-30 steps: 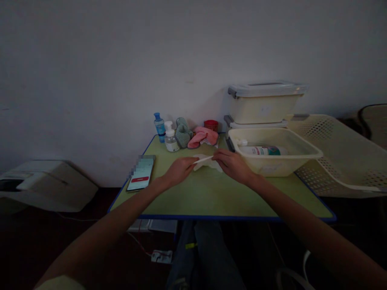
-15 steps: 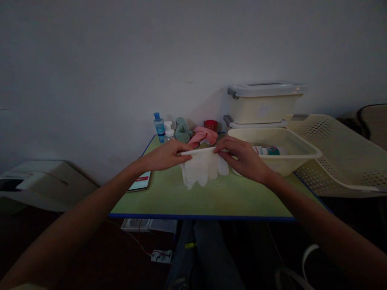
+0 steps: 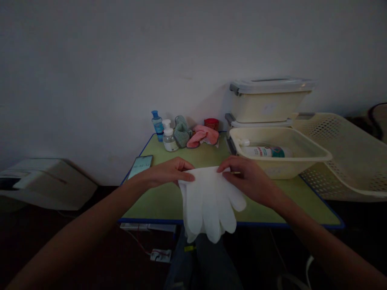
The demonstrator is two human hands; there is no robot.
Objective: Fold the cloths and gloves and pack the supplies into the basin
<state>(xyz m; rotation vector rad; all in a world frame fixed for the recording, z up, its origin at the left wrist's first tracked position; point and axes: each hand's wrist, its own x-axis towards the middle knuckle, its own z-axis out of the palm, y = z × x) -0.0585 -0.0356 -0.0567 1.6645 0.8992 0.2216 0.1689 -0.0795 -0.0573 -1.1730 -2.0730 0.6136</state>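
Note:
A white glove [image 3: 208, 201] hangs fingers-down in front of me, over the near edge of the green table [image 3: 157, 199]. My left hand [image 3: 167, 172] pinches the left side of its cuff. My right hand [image 3: 249, 179] pinches the right side of the cuff, and the two hands hold the opening stretched between them. The glove's fingertips dangle past the table's blue edge, above my lap.
A phone [image 3: 139, 165] lies at the table's left. Two bottles [image 3: 165, 131], grey and pink cloths [image 3: 196, 136] and a red cup [image 3: 211, 123] stand by the wall. A cream tub [image 3: 302, 153] holds a bottle [image 3: 263, 152]; a lidded box [image 3: 269, 100] and a perforated basket [image 3: 341, 153] sit at the right.
Both hands lifted the glove off the table and drew it towards me; it now hangs lower and nearer, unfolded to full length. The phone is uncovered again.

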